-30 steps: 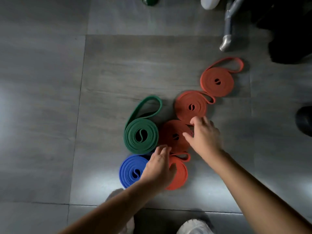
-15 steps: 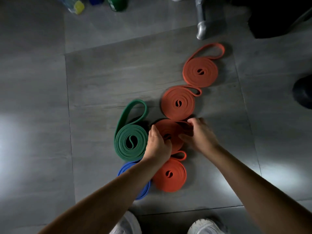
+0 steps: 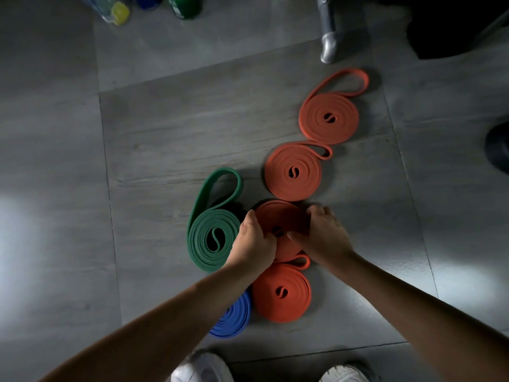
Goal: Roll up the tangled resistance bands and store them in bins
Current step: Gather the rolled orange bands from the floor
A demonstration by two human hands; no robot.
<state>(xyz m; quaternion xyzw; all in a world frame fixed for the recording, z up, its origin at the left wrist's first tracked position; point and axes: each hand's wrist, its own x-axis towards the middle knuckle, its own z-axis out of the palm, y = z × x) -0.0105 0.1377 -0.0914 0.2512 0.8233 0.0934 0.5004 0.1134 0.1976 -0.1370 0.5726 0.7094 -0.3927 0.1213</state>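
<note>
Gripping the held orange roll [image 3: 278, 216] from both sides, the left hand [image 3: 254, 244] curls over its left rim and the right hand [image 3: 325, 238] over its right rim, thumbs lying on the top face by the centre hole; the roll lies flat on the grey tiled floor [image 3: 154, 150] mid-scene, largely hidden by the hands. Just left sits the green roll [image 3: 212, 238], a loose loop standing off its far side, its right edge covered by the left hand; nearer, the blue roll [image 3: 234, 315] is mostly hidden under the left forearm. The nearest orange roll [image 3: 281, 293] lies just beside the blue one, a small orange loop poking out between it and the held roll; beyond, the third orange roll [image 3: 293, 172] and the farthest orange roll [image 3: 329, 118] trail off to the far right, touching. White shoes [image 3: 202, 368] show at the near edge; bottles [image 3: 115, 9] stand far left; a metal leg [image 3: 329, 48] stands past the farthest roll.
</note>
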